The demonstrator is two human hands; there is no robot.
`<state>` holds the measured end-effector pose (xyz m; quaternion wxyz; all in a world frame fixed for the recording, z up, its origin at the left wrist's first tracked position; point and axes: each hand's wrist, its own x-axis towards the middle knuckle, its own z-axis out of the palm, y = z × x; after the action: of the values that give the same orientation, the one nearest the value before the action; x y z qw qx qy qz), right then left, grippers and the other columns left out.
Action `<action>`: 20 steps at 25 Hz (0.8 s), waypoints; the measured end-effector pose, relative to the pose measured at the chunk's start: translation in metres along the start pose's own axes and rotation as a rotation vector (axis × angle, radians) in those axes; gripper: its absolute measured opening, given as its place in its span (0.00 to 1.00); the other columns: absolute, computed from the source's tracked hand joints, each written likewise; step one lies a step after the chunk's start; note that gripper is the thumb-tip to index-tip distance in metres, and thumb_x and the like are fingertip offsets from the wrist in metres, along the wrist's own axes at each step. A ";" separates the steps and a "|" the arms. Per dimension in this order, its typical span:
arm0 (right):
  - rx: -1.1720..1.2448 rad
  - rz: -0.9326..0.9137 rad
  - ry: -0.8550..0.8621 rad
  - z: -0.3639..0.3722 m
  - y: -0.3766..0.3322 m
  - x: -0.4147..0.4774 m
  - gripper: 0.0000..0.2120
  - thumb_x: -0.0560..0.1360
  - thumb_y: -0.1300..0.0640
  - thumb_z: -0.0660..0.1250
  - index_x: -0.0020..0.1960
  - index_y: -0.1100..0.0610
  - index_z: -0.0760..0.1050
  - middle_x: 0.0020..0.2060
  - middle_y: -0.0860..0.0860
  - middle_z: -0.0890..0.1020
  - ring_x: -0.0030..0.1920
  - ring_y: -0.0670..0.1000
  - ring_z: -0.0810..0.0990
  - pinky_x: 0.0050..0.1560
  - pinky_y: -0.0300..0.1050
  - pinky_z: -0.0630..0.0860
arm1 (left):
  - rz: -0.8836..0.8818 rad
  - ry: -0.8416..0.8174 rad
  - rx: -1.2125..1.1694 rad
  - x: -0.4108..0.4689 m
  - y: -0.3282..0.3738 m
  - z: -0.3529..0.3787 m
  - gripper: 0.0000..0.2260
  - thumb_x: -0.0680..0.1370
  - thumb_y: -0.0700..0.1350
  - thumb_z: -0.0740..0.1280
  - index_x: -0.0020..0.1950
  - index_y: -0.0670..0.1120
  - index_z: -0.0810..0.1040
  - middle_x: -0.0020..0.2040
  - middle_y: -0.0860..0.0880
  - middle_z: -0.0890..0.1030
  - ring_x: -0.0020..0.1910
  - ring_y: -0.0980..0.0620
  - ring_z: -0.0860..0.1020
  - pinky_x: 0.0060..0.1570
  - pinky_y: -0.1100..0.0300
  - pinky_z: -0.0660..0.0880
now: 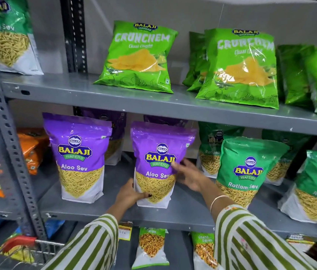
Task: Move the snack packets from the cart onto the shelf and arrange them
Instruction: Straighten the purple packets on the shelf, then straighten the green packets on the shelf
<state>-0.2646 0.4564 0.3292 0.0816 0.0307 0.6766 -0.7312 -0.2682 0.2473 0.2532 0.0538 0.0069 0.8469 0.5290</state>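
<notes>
Clearly the purple packet [156,166] is standing on the middle shelf [183,211]; the left hand [129,194] is pinching its lower edge while the right hand [189,177], grip spread, is steadying its side. It is probably light, crinkly and slippery, so holding low at both edges suits it.

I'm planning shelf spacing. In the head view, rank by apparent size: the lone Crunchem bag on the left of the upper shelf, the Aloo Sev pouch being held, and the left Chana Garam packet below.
1. Crunchem bag
2. Aloo Sev pouch, close to it; camera nearness makes this unsure
3. Chana Garam packet, clearly smallest
</notes>
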 end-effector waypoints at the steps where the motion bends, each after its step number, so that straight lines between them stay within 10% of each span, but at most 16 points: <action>1: -0.118 0.089 -0.048 0.000 0.016 -0.005 0.20 0.70 0.59 0.70 0.60 0.54 0.70 0.50 0.49 0.80 0.50 0.48 0.78 0.54 0.48 0.74 | -0.003 0.006 0.006 0.000 0.000 0.000 0.24 0.62 0.49 0.78 0.50 0.49 0.69 0.59 0.43 0.79 0.57 0.44 0.77 0.49 0.58 0.69; 6: -0.268 0.131 0.127 0.009 0.063 -0.008 0.28 0.65 0.60 0.75 0.61 0.60 0.66 0.54 0.53 0.75 0.45 0.45 0.75 0.34 0.40 0.70 | 0.009 0.048 0.011 -0.002 -0.001 0.005 0.23 0.62 0.49 0.77 0.49 0.48 0.69 0.58 0.43 0.80 0.56 0.44 0.77 0.49 0.57 0.71; 13: -0.322 0.165 0.108 -0.002 0.064 -0.013 0.27 0.68 0.59 0.73 0.60 0.57 0.61 0.49 0.51 0.73 0.51 0.50 0.73 0.40 0.39 0.73 | 0.016 0.090 0.158 -0.005 -0.008 0.011 0.33 0.62 0.54 0.76 0.60 0.44 0.65 0.63 0.42 0.74 0.62 0.42 0.72 0.60 0.46 0.71; 17: -0.459 0.368 -0.111 -0.066 0.067 -0.036 0.22 0.70 0.55 0.70 0.60 0.56 0.65 0.44 0.51 0.76 0.43 0.47 0.77 0.40 0.38 0.74 | 0.274 0.546 0.573 -0.041 -0.023 0.043 0.35 0.69 0.70 0.51 0.58 0.41 0.67 0.57 0.39 0.74 0.56 0.39 0.72 0.59 0.45 0.63; 20: -0.457 0.477 -0.200 -0.137 0.059 -0.060 0.08 0.74 0.57 0.65 0.52 0.56 0.71 0.42 0.49 0.78 0.42 0.46 0.78 0.41 0.38 0.76 | 0.475 0.425 0.562 -0.061 -0.001 0.104 0.29 0.72 0.67 0.47 0.55 0.44 0.67 0.52 0.41 0.77 0.52 0.47 0.67 0.55 0.52 0.60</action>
<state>-0.2048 0.5932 0.2692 0.3209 0.0973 0.7854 -0.5203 -0.1971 0.3359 0.2121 -0.2494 0.1071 0.9253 0.2647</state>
